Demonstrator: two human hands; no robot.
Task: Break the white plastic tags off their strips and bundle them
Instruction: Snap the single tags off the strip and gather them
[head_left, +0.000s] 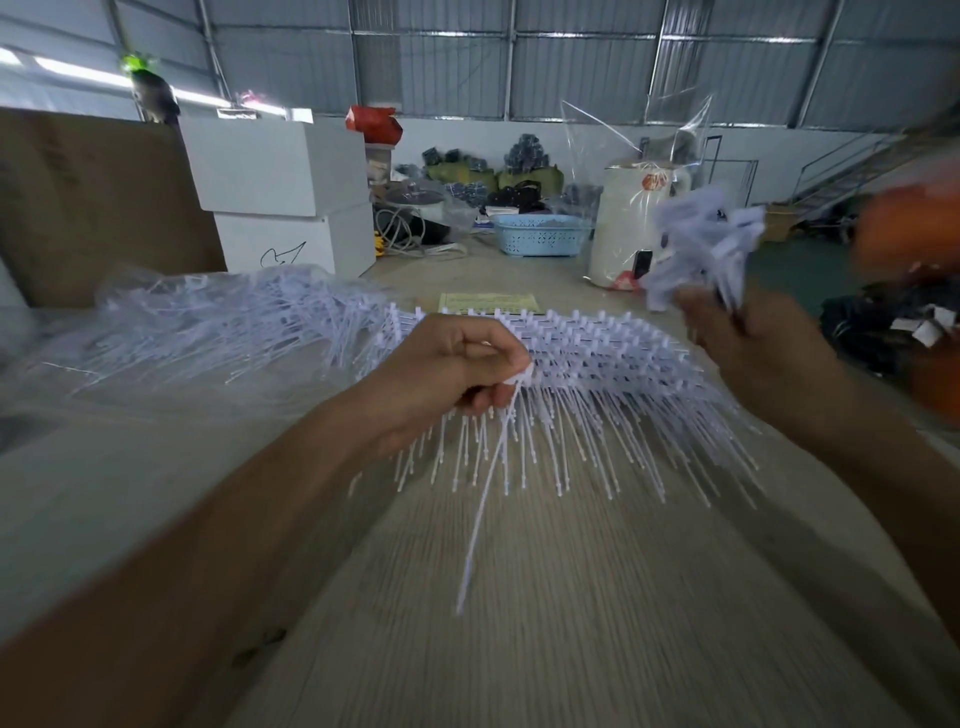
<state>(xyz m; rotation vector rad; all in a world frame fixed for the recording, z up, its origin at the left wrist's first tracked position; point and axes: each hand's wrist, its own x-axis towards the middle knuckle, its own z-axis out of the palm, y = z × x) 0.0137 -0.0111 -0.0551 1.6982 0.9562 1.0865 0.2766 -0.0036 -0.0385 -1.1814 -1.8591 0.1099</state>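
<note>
Where tags (597, 364) lie: pale wood-grain table (571, 597), warehouse room.

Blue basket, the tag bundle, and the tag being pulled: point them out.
blue basket (540, 236), head view, front wall.
tag bundle (701, 234), head view, splayed heads above the right hand.
pulled tag (485, 499), head view, mid-tail below the left hand.

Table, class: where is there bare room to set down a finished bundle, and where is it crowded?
Bare wood shows on the table near the viewer, between the two forearms and below the strips. A smaller patch lies between the yellow sheet and the blue basket. Crowded: the far left under the bagged tags, and the back edge by the white boxes.
</note>
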